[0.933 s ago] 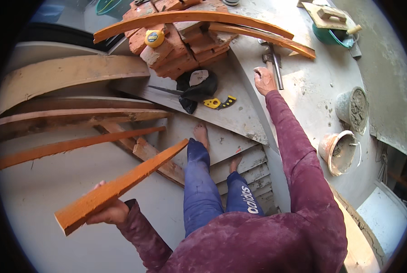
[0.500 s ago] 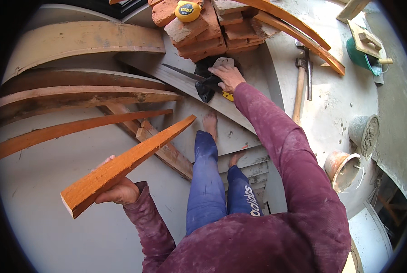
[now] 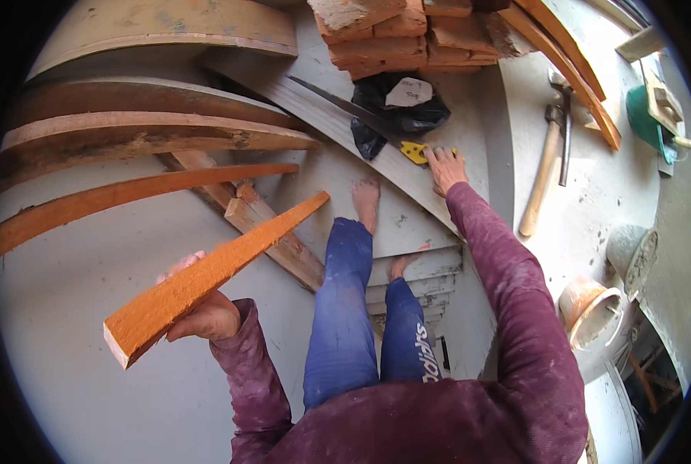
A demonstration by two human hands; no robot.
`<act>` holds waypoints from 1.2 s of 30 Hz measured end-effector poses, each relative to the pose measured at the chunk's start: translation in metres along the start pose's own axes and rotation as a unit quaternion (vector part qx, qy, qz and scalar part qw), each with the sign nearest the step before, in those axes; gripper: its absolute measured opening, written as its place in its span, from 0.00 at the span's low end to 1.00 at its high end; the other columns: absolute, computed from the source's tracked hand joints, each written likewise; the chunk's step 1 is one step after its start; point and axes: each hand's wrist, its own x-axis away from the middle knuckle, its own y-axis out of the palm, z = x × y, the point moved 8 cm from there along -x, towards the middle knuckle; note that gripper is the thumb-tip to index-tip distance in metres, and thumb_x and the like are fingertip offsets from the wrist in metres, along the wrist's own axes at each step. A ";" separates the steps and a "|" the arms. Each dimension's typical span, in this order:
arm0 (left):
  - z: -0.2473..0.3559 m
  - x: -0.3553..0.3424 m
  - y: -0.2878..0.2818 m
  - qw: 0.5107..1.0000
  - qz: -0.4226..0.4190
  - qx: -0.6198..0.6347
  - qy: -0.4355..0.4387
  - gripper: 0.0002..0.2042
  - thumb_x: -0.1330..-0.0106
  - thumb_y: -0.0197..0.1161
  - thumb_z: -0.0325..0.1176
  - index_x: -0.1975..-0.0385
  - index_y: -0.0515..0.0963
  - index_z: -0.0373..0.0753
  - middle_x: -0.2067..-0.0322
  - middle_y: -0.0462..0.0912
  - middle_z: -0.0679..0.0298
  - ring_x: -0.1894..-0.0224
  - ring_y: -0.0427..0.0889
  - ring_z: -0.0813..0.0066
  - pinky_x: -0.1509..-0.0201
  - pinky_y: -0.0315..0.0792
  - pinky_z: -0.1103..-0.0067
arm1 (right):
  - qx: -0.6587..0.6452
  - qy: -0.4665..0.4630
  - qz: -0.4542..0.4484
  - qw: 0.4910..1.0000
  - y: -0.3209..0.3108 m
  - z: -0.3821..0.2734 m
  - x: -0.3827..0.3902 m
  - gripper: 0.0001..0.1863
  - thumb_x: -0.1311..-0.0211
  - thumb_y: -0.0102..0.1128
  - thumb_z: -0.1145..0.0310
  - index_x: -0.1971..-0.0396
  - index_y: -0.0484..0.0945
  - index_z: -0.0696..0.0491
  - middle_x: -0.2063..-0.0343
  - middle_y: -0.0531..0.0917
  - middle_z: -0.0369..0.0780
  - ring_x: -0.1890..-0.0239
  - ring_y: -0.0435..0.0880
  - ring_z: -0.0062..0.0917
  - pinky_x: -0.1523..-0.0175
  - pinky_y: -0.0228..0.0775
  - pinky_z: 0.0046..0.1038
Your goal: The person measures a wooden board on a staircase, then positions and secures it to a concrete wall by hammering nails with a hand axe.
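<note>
My left hand is closed around the thick end of a tapering, orange-brown piece of wood, held up at a slant with its thin end pointing away to the right. Farther off, my right hand has its fingers curled over the yellow handle of a handsaw. The saw's dark blade runs up and left over a pale board. Partly under the blade is a crumpled black plastic bag, with a whitish flat chip on top.
Curved timbers fan out on the left, above a wooden support. Stacked bricks stand at the far side. To the right are a wooden-handled hammer, another dark-handled tool, two mortar buckets and a green bucket.
My right hand has moved from the black bag, nearer and to the right, onto the yellow saw handle. The view has shifted a little. My left hand keeps its hold on the wood.
</note>
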 end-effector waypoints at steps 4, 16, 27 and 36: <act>-0.005 -0.006 0.000 0.998 -0.059 0.011 0.032 0.40 0.44 0.36 0.77 0.61 0.67 0.40 0.69 0.78 0.58 0.66 0.79 0.64 0.58 0.78 0.68 | 0.001 0.008 0.074 0.997 0.038 0.007 -0.009 0.31 0.48 0.56 0.78 0.42 0.64 0.42 0.60 0.75 0.40 0.52 0.74 0.34 0.43 0.59 0.37; -0.003 0.000 0.003 0.989 -0.115 0.047 0.080 0.40 0.45 0.37 0.77 0.64 0.67 0.39 0.71 0.76 0.58 0.70 0.76 0.66 0.64 0.76 0.72 | -0.170 -0.171 0.111 0.964 -0.005 -0.145 -0.018 0.25 0.48 0.52 0.76 0.47 0.69 0.46 0.60 0.73 0.46 0.56 0.72 0.40 0.52 0.62 0.39; -0.005 -0.004 0.004 0.985 -0.132 0.087 0.067 0.23 0.35 0.47 0.57 0.63 0.64 0.39 0.72 0.75 0.56 0.69 0.76 0.64 0.65 0.74 0.70 | -0.148 -0.107 0.247 0.952 -0.048 -0.143 -0.115 0.21 0.51 0.59 0.71 0.53 0.71 0.49 0.56 0.74 0.41 0.50 0.71 0.37 0.48 0.60 0.42; -0.012 -0.003 0.001 0.991 -0.103 0.076 0.048 0.41 0.46 0.34 0.79 0.67 0.65 0.38 0.72 0.75 0.57 0.71 0.74 0.64 0.62 0.74 0.69 | -0.033 -0.087 -0.203 0.975 0.043 -0.006 -0.023 0.10 0.50 0.53 0.73 0.67 0.81 0.51 0.65 0.80 0.46 0.61 0.82 0.42 0.59 0.75 0.42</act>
